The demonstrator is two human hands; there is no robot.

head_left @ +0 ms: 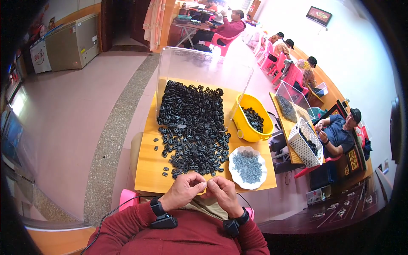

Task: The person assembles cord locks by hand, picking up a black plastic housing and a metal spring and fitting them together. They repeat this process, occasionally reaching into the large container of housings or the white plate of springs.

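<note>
My left hand and my right hand meet at the near edge of the wooden table, thumbs and fingers pinched together. Whatever they hold is too small and too covered by the fingers to name. Just beyond them spreads a large heap of small black plastic pieces with two holes, partly inside a clear open-fronted box. Close to my right hand stands a white scalloped plate of small grey pieces. Behind that plate, a yellow tub contains more black pieces.
A few loose black pieces lie left of the heap. At the right, a co-worker sits by another table with a white perforated basket. More people sit on pink chairs along the wall. A chest freezer stands far left.
</note>
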